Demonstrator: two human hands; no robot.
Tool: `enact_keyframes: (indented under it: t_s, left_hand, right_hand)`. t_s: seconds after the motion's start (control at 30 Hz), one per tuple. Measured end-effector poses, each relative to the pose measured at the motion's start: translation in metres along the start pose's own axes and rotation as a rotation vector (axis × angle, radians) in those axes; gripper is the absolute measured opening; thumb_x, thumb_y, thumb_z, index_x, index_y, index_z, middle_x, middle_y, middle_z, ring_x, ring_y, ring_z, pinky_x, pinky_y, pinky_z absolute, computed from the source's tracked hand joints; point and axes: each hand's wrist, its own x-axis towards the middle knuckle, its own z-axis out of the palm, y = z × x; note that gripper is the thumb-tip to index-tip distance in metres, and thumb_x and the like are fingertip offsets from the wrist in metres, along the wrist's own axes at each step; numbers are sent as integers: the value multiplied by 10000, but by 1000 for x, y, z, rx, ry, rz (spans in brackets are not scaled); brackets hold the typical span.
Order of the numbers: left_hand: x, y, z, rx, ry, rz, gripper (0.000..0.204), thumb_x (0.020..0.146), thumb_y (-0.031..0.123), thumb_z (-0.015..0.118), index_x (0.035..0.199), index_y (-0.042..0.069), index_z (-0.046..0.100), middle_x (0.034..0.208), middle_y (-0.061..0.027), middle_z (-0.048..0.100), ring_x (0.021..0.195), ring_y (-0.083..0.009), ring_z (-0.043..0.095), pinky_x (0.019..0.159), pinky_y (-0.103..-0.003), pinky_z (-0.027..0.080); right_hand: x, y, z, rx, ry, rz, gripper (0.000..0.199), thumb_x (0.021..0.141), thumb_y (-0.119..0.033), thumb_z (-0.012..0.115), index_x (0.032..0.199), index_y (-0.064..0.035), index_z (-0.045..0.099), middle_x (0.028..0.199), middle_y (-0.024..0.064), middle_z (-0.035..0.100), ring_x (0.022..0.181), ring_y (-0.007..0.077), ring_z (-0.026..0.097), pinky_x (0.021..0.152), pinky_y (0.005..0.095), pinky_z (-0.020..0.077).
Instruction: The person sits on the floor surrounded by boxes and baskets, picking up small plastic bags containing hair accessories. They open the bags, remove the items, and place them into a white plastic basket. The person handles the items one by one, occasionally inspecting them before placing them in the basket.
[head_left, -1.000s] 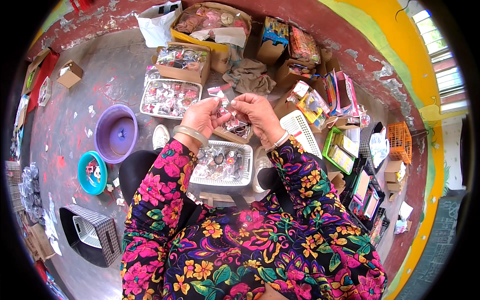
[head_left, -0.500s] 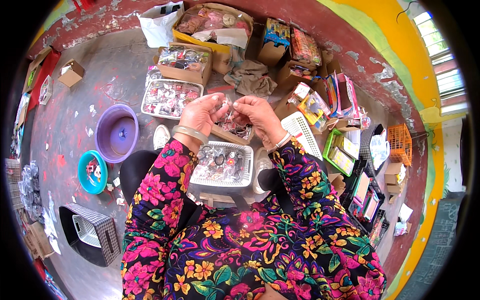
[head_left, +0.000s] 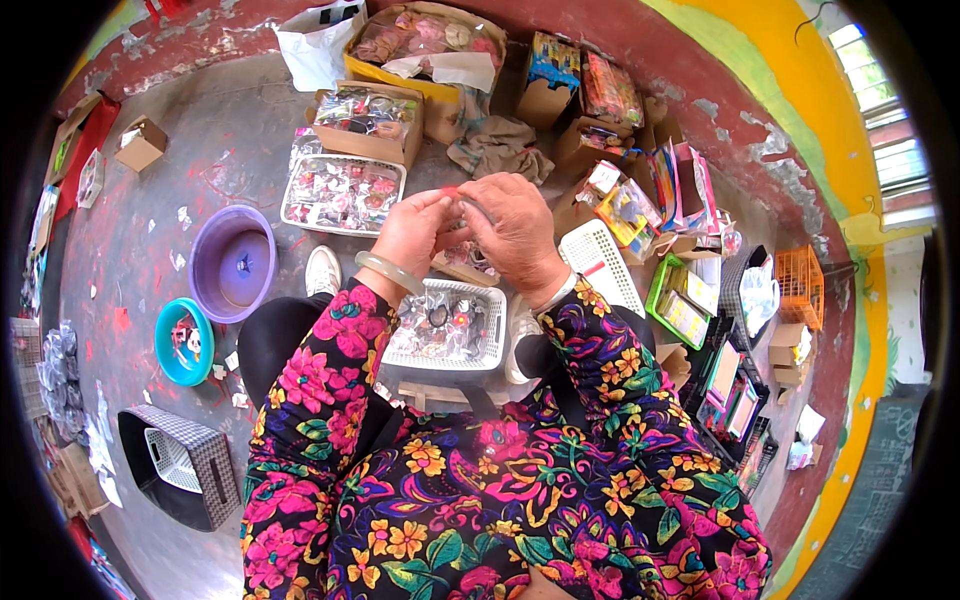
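Above the white basket (head_left: 494, 352), my left hand (head_left: 412, 232) and my right hand (head_left: 520, 240) meet with fingers closed. A thin dark band (head_left: 479, 209), which looks like a hair tie, curves out between them. A small red bit (head_left: 449, 190) shows at the left fingertips. My right hand's back hides most of what is held. Clear packets (head_left: 440, 325) with dark loops and red pieces fill the white basket between my knees. Behind my hands, a cardboard box of packets (head_left: 465, 262) is partly covered.
Left of my hands stands another white basket (head_left: 288, 205) of packets. Purple (head_left: 235, 310) and teal (head_left: 163, 350) basins sit on the floor at left. An upturned white basket (head_left: 600, 262) and a green tray (head_left: 668, 318) lie at right. Boxes (head_left: 370, 148) line the back wall.
My hands have drawn together, and my right hand has turned so its back shows. The dark band now appears between the fingers, where a clear packet was visible before.
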Motion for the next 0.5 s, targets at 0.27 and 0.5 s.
enact_keyframes:
  t_s: [0.27, 0.5]
  left_hand:
    - [1, -9, 2, 208, -62, 13, 220, 887, 33, 410, 1041, -29, 553, 934, -66, 598, 806, -125, 587, 678, -251, 512]
    - [11, -26, -14, 902, -24, 406, 171, 807, 111, 537, 923, -9, 572, 756, -225, 575, 724, -375, 555, 604, -365, 453]
  right_hand:
    - [-2, -2, -2, -235, -144, -78, 154, 702, -103, 585, 854, -77, 596, 756, 45, 575, 734, 234, 545, 686, 339, 389]
    - [-3, -1, -1, -331, -241, -150, 86, 678, -111, 580, 762, -93, 574, 666, 33, 544, 684, 213, 545, 673, 329, 372]
